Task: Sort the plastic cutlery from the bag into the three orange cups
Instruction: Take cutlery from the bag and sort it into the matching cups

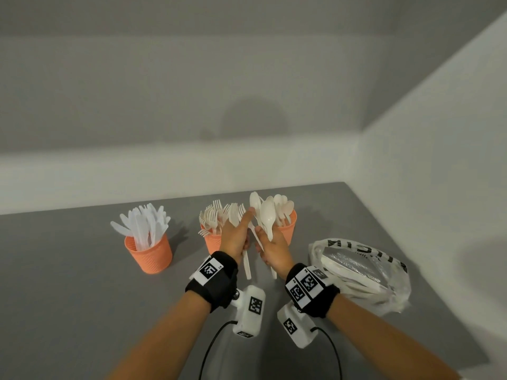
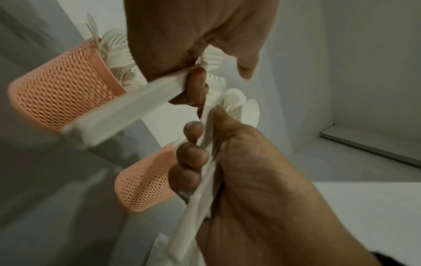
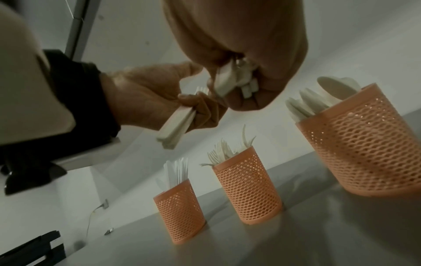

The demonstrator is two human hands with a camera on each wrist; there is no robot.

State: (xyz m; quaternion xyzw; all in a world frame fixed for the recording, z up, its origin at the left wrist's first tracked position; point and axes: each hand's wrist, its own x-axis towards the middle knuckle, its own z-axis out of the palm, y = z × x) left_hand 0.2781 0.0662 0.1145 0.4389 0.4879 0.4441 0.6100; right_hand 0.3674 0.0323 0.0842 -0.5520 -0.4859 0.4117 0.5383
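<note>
Bag (image 1: 365, 272) lies right of three cups (image 1: 149, 255).

The cups (image 3: 248, 190) are matt orange plastic mesh. The cutlery (image 1: 267, 215) looks like smooth white plastic. The bag (image 1: 365, 272) is glossy, crinkled film; the table (image 1: 68, 283) is matt grey.

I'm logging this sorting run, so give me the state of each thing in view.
Knife cup: upright, holding knives.
Fork cup: upright, holding forks.
Spoon cup: upright, holding spoons.
Bag: lying on table, cutlery inside.
Left hand: holds forks.
Right hand: holds spoons.
</note>
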